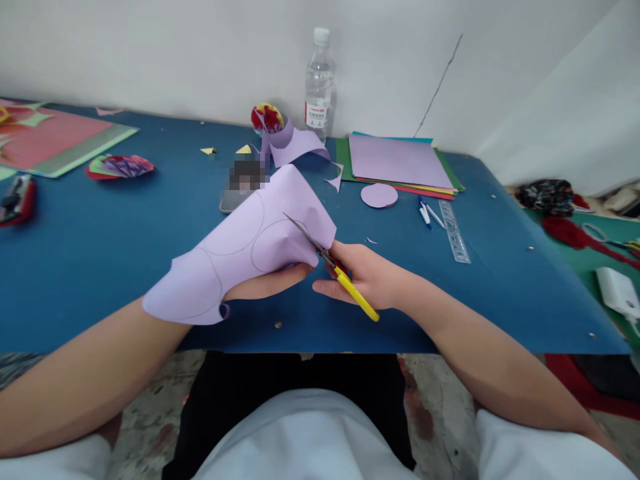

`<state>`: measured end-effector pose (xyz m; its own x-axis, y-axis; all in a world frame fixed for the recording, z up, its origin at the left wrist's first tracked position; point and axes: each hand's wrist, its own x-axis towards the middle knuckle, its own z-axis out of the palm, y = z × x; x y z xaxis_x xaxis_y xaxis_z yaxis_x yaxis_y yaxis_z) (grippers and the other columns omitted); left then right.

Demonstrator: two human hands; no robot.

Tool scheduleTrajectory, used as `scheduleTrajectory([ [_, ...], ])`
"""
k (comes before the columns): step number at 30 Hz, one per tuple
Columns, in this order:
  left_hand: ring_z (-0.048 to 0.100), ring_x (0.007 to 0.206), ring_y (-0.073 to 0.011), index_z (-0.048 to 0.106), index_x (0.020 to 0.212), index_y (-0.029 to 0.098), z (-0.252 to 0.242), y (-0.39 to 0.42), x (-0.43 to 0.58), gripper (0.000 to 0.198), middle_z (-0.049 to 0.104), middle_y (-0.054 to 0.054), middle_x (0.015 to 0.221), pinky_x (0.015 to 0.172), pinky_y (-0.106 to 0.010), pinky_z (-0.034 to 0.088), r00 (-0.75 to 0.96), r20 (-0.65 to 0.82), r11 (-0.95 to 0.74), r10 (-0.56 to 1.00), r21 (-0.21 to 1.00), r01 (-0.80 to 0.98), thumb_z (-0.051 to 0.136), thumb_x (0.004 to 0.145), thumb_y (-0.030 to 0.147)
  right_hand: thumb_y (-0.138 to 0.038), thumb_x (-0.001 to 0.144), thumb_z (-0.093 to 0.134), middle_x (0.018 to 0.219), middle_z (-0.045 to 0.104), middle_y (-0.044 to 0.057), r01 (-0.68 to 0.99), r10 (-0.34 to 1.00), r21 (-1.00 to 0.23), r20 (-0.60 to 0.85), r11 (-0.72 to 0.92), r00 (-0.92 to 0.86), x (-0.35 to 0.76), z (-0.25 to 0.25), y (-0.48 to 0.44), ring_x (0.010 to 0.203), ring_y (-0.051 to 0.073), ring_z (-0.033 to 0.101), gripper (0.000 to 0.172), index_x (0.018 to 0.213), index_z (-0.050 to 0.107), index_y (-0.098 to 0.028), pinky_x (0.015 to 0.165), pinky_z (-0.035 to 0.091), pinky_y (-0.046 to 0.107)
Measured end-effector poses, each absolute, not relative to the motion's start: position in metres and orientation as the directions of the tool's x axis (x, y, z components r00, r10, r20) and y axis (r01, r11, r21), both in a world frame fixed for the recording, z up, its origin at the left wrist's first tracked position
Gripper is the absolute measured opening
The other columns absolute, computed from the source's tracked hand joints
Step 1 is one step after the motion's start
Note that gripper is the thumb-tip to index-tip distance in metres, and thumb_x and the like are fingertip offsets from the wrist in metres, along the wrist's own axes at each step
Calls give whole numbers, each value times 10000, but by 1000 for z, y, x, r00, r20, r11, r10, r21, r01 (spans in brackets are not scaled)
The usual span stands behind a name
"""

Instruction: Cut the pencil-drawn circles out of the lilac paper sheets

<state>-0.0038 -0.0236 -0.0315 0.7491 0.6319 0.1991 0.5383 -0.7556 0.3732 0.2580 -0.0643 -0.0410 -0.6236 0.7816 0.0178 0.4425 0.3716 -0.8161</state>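
My left hand (267, 283) holds a lilac paper sheet (245, 250) from below; pencilled circles are drawn on it and the sheet hides most of the fingers. My right hand (367, 277) grips yellow-handled scissors (333, 267), whose blades lie against the sheet's right part, along a drawn circle. Both hands hover above the near part of the blue table (100, 267).
A cut lilac circle (379, 195), a stack of coloured paper (400, 163), pens (425, 213) and a clear ruler (455, 233) lie to the right. A water bottle (319, 83), paper flowers (120, 167) and curled lilac offcuts (295, 143) sit farther back. A phone (235, 199) lies behind the sheet.
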Motion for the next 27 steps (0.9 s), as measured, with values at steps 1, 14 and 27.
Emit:
scheduleTrajectory([
  [1, 771, 1335, -295, 835, 1309, 256, -33, -23, -5, 491, 842, -31, 1342, 1373, -439, 475, 762, 220, -777, 609, 359, 517, 483, 1086, 517, -563, 993, 723, 800, 592, -40, 445, 782, -818, 11, 366, -623, 258, -41, -65, 688, 177, 481, 381, 1110, 530, -256, 669, 390, 322],
  [14, 753, 1344, -271, 853, 1246, 276, -31, -23, -6, 486, 843, -5, 1347, 1401, -415, 433, 775, 171, -766, 608, 380, 518, 475, 1072, 529, -648, 1005, 759, 880, 658, -19, 458, 772, -828, -49, 323, -633, 260, -38, -66, 723, 182, 508, 526, 1272, 592, -226, 692, 423, 327],
  [27, 672, 1539, -318, 795, 1457, 213, -30, -26, -2, 683, 777, -80, 1567, 1458, -438, 351, 752, 32, -707, 659, 367, 604, 447, 1005, 589, -617, 995, 775, 1027, 726, 39, 501, 774, -806, -87, 315, -628, 259, -33, -67, 827, 214, 588, 581, 1366, 607, -203, 778, 487, 352],
])
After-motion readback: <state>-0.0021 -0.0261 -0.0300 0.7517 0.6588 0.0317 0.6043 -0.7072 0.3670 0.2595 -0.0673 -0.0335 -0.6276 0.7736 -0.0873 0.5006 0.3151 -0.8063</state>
